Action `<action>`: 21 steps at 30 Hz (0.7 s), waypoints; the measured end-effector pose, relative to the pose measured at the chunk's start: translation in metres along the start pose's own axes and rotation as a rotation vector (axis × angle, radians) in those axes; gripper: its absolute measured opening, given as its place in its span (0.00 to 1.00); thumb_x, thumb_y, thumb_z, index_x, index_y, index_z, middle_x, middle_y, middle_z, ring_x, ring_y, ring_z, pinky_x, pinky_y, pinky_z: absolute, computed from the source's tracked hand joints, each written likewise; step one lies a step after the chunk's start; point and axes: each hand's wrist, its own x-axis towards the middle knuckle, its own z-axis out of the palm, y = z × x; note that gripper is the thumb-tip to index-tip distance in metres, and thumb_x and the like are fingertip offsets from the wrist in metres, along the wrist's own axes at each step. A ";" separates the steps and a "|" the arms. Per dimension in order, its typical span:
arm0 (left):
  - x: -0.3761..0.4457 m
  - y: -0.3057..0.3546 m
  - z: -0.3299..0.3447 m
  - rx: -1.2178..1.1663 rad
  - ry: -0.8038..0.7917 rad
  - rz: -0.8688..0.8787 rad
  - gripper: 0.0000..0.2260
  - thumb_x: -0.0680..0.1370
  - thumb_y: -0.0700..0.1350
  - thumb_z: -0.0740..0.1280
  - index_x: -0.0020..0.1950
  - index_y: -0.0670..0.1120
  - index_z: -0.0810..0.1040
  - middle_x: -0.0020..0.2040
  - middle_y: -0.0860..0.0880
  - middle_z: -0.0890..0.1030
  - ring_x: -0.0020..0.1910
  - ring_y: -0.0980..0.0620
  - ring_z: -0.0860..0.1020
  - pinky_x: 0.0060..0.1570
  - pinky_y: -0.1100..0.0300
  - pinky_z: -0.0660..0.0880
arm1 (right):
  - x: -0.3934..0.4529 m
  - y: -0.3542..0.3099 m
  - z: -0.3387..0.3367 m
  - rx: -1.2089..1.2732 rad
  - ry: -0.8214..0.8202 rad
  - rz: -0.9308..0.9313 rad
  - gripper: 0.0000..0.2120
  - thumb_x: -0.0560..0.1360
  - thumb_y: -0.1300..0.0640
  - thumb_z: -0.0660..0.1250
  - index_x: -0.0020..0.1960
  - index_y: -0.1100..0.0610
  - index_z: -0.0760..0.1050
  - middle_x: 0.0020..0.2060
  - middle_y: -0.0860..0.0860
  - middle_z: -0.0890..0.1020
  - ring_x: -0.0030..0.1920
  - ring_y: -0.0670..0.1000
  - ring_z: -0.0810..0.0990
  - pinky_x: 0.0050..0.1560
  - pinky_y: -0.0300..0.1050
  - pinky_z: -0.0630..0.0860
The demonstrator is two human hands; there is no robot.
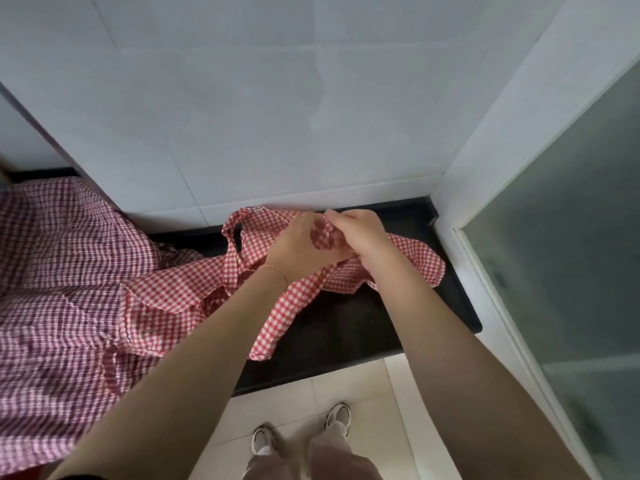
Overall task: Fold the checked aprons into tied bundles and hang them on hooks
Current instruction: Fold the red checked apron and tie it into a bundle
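Observation:
A red-and-white checked apron [277,306] lies crumpled on the black countertop [363,327], one strap looping toward the wall. My left hand [298,244] and my right hand [360,233] meet above its middle, both gripping a bunched piece of the red fabric between them. A darker purple-and-white checked apron [59,278] is spread over the counter's left part and hangs over the front edge. No hooks are in view.
A white tiled wall [277,116] rises right behind the counter. A white frame with frosted glass [571,237] closes off the right side. Pale floor tiles [363,393] and my shoes lie below the counter's front edge.

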 end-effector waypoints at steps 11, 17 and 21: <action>0.007 -0.006 -0.045 -0.115 0.110 -0.140 0.12 0.81 0.49 0.66 0.53 0.42 0.85 0.47 0.49 0.84 0.49 0.48 0.81 0.50 0.57 0.76 | -0.014 0.011 0.015 -0.149 -0.209 -0.179 0.14 0.72 0.61 0.76 0.54 0.50 0.78 0.45 0.41 0.81 0.49 0.42 0.81 0.42 0.27 0.72; 0.013 -0.010 -0.065 -0.124 0.084 -0.220 0.17 0.81 0.53 0.64 0.39 0.44 0.81 0.37 0.49 0.81 0.39 0.54 0.77 0.38 0.62 0.70 | -0.008 0.000 0.019 -0.275 -0.107 -0.236 0.08 0.75 0.56 0.71 0.52 0.57 0.85 0.48 0.51 0.86 0.50 0.51 0.83 0.56 0.46 0.78; 0.011 -0.008 -0.071 -0.175 0.080 -0.248 0.15 0.81 0.55 0.64 0.44 0.45 0.82 0.41 0.50 0.82 0.44 0.51 0.80 0.40 0.62 0.72 | -0.009 -0.006 0.020 -0.356 -0.096 -0.247 0.16 0.71 0.47 0.74 0.55 0.55 0.78 0.48 0.48 0.83 0.49 0.48 0.80 0.54 0.48 0.77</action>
